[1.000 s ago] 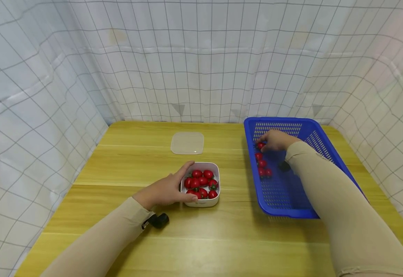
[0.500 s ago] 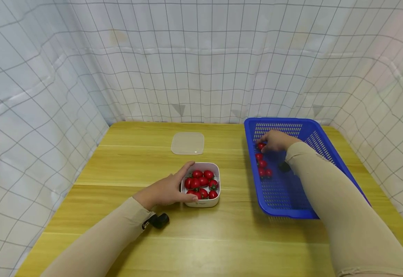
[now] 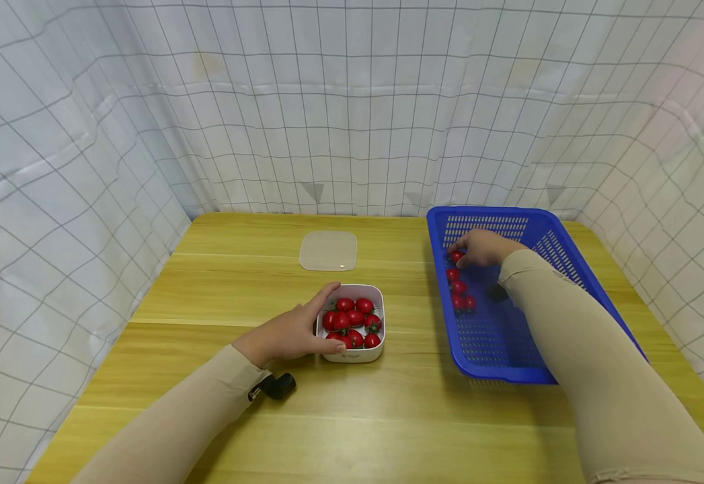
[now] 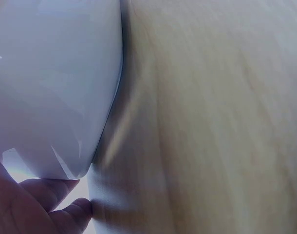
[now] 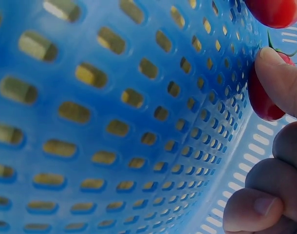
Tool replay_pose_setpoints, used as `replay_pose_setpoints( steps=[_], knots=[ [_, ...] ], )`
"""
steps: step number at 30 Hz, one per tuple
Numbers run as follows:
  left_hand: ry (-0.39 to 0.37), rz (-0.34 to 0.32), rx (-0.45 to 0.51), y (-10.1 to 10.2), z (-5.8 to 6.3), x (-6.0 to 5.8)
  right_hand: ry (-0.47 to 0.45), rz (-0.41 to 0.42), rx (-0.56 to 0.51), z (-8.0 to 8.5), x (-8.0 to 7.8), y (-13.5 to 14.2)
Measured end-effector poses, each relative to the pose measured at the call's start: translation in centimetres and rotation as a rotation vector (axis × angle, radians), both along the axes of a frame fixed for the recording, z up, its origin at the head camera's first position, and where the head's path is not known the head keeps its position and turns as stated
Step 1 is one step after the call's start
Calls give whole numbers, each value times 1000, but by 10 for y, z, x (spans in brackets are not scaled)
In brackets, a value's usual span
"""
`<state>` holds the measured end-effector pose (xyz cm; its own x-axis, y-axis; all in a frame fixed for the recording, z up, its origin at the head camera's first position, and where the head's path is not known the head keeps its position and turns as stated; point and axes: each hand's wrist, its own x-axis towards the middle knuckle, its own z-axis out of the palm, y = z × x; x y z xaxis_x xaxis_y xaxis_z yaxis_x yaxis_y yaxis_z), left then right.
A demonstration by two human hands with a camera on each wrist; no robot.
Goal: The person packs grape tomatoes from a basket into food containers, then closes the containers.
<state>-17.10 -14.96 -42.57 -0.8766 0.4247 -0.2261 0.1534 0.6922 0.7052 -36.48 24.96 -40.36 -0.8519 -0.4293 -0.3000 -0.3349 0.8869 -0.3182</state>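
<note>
My left hand (image 3: 291, 333) grips the left side of a small white square tub (image 3: 360, 357), its thumb along the front wall and its fingers at the back left. Several red cherry tomatoes (image 3: 356, 318), some with green stems, fill the tub. In the left wrist view, fingertips (image 4: 81, 209) show at the end of the pale tub wall (image 4: 51, 87). Over at the right, my right hand (image 3: 483, 247) reaches into a blue plastic basket (image 3: 509, 374). In the right wrist view its thumb lies against a cherry tomato (image 5: 263, 97), pinched near its green stem.
More cherry tomatoes (image 3: 458, 287) lie along the basket's left wall. A clear, flat, square lid (image 3: 329, 251) lies on the wooden table (image 3: 218, 269) behind the tub. White grid-patterned curtains (image 3: 364, 121) enclose the table at the back and sides.
</note>
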Motion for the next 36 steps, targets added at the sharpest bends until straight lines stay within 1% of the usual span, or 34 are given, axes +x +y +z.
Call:
replay_pose_setpoints(
  steps=[6, 15, 18, 25, 30, 36],
  knots=[
    [3, -2, 0, 0, 1, 0, -13, -14, -6, 0, 0, -1],
    [8, -2, 8, -1, 0, -1, 14, 25, -11, 5, 4, 0],
    [10, -2, 10, -1, -1, 0, 6, 21, -13, 5, 5, -1],
    [8, -2, 17, -1, -2, -1, -12, -16, -11, 4, 5, -2],
    [12, 0, 9, -1, -3, -1, -5, -8, -9, 3, 5, -1],
    [6, -7, 33, 0, -1, 0, -5, 1, -7, 4, 7, -1]
  ],
)
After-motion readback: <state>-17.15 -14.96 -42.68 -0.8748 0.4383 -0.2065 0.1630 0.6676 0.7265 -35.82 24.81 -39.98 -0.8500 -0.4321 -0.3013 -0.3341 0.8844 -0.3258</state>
